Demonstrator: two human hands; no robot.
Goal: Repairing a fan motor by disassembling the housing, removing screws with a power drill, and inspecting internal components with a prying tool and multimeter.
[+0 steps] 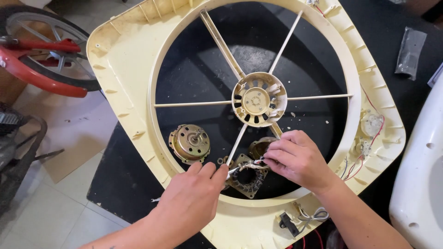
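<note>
— While both hands sit low inside the cream fan frame [121, 87], what are they gripping?

— The left hand [191, 200] has its fingertips pinched shut on the white wires [243, 167] running off the motor stator [245, 177]. The right hand [299, 159] pinches the same wires from the other side, fingers curled tight.

— And the stator itself?

— It lies on the black table [115, 184], just under and between the two hands, beside a frame spoke.

— Anything near it?

— A brass-coloured motor housing [189, 143] rests to its left, apart from both hands; a second housing half [259, 146] sits just behind the right hand's fingers.
</note>
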